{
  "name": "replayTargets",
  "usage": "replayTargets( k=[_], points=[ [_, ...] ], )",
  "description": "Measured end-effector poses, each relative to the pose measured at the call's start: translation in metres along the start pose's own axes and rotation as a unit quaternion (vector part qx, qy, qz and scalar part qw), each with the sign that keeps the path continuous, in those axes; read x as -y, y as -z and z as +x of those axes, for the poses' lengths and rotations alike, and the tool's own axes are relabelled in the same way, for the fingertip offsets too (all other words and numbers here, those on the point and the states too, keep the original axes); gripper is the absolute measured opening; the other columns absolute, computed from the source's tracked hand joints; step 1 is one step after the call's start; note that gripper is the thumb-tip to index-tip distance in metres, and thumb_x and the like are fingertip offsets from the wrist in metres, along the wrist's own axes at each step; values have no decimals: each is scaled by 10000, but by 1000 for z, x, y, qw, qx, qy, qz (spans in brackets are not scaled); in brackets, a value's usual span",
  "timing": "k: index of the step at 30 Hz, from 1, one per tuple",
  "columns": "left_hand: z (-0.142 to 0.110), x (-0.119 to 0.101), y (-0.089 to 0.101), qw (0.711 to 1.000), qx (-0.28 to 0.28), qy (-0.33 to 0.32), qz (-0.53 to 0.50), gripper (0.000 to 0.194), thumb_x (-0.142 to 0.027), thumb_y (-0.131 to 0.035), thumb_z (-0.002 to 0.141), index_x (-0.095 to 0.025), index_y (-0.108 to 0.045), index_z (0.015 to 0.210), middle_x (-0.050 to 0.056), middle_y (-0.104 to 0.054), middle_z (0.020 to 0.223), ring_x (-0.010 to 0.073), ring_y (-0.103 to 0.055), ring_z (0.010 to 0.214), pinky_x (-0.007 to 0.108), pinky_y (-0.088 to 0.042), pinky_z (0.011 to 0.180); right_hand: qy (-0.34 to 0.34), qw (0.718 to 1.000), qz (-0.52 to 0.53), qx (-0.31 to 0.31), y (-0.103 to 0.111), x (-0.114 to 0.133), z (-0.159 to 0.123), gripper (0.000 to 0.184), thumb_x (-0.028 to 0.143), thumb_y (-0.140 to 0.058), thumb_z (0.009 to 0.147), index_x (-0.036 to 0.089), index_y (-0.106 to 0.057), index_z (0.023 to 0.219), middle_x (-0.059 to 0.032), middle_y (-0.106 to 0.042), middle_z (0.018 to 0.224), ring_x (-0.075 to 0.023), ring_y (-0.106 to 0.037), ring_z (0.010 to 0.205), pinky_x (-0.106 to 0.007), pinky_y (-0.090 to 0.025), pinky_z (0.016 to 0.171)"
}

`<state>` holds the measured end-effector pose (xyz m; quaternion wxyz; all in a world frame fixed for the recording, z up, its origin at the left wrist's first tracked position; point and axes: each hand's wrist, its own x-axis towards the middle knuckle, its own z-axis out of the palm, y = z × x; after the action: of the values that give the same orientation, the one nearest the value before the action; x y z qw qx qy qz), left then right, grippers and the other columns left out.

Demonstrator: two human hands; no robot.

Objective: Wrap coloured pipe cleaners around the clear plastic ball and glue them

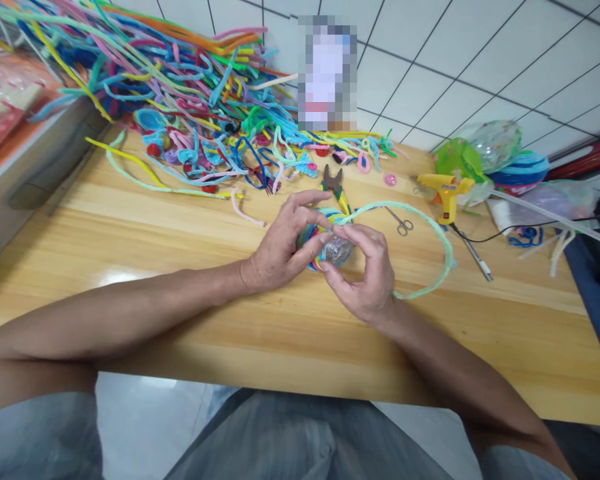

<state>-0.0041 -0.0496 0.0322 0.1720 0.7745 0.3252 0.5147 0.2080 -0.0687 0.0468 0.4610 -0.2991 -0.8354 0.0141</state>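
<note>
Over the middle of the table, my left hand [295, 233] is closed around a small round piece of clear plastic [337, 250], wrapped with bands of coloured pipe cleaner. A light green pipe cleaner [447, 247] runs from its top edge and loops out to the right, behind my right wrist. My right hand [363, 267] is closed, its index finger pressing the green strand against the plastic piece and its thumb at the lower edge. My fingers partly hide the wrapped piece. Just beyond it lie pliers [334, 183] with yellow-green handles, and small scissors [404, 227] lie inside the loop.
A big tangle of pipe cleaners [180, 87] covers the back left, beside a box [35, 127]. At the right sit a yellow glue gun [446, 193] with a black cord, a silver pen-like stick [473, 252] and wrapped colourful pieces [517, 170]. A tiled wall [430, 67] stands behind.
</note>
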Motion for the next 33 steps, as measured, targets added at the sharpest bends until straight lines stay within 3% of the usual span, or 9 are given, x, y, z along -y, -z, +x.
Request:
replayTargets(
  k=[6, 17, 33],
  points=[
    [-1, 0, 0, 1000, 10, -13, 24, 145, -333, -573, 1153, -250, -669, 1224, 139, -656, 1538, 266, -610, 1478, 526, -572, 1190, -10, 1000, -6, 7, 0, -1, -2, 731, 252, -807, 981, 289, -468, 1627, -124, -771, 1332, -338, -753, 1235, -585, -671, 1018],
    [-3, 3, -6, 997, -31, -57, 35, 121, -315, -587, 1161, -221, -663, 1156, 138, -706, 1450, 221, -673, 1417, 435, -594, 1146, -6, 1000, -4, -2, -2, -1, -1, 726, 248, -804, 982, 284, -474, 1627, -126, -775, 1321, -334, -752, 1227, -583, -672, 1016],
    [-3, -1, -6, 999, -21, -6, -42, 151, -362, -587, 1161, -228, -646, 1125, 115, -767, 1335, 227, -731, 1303, 447, -594, 1127, -4, 1000, -9, -3, -2, -1, -1, 703, 259, -815, 975, 260, -496, 1602, -138, -775, 1311, -331, -750, 1212, -565, -668, 1014]
  ],
)
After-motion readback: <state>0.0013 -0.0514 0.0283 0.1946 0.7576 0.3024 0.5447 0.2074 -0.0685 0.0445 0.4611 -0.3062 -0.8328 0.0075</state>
